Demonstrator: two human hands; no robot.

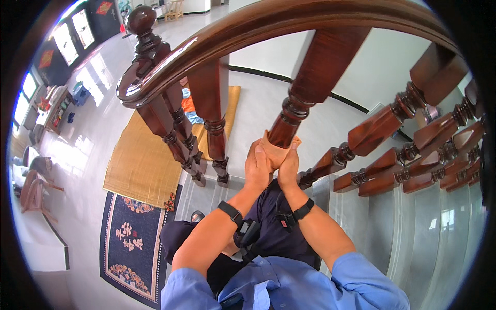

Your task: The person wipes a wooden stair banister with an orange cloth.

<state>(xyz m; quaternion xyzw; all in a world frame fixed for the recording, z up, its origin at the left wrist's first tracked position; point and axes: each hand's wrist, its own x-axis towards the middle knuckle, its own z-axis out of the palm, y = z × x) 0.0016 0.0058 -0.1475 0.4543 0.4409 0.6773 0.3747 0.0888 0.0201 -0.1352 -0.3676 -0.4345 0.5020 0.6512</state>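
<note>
An orange cloth [276, 154] is wrapped around the lower shaft of a dark, glossy wooden baluster [286, 128]. From the left side, my left hand [257, 164] presses the cloth to the wood. Facing it, my right hand [289, 164] grips the cloth from the right, its thumb pointing up along the edge. A corner of the fabric sticks out above my right fingertips. The part of the baluster inside the cloth and hands is hidden. Overhead, the curved wooden handrail [240, 29] joins the tops of the balusters.
Another baluster [217, 128] and a newel post with a ball top [142, 23] stand to the left. More balusters [372, 133] line the grey stone stairs [387, 224] at right. A woven mat [143, 159] and a dark patterned rug [133, 248] cover floor at left.
</note>
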